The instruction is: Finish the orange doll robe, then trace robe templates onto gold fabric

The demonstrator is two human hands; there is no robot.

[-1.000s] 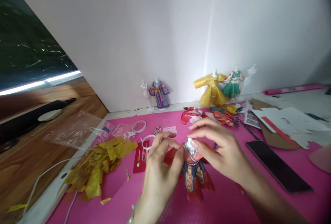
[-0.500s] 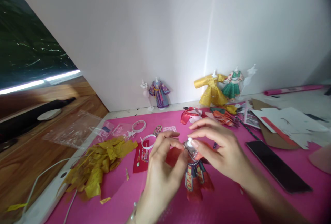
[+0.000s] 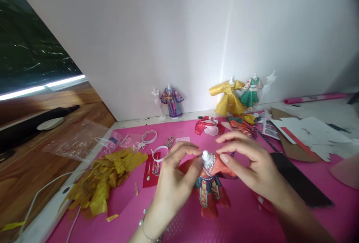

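Observation:
A small white doll mannequin (image 3: 206,157) stands upright between my hands in a red-orange dress (image 3: 209,207) with a dark, patterned waist panel and a beaded neckline. My left hand (image 3: 175,177) curls at one shoulder, its thumb and fingers closed on the dress there; the exact grip is partly hidden. On the other side, my right hand (image 3: 249,166) hovers by the shoulder and wide sleeve, thumb and fingers apart. Its fingertips lie close to the beaded collar, and nothing shows between them. The mannequin's white neck knob is uncovered.
Crumpled yellow fabric (image 3: 112,179), a red card (image 3: 148,175) and tape rolls (image 3: 149,136) lie at left on the pink mat (image 3: 174,231). A phone (image 3: 303,183) and paper scraps (image 3: 305,132) lie at right. Dressed mannequins, one in yellow (image 3: 230,97), stand by the wall.
My right hand has let go of the mannequin's neck knob and moved right, its fingers spreading. The neck and collar now show. My left hand stays at the shoulder.

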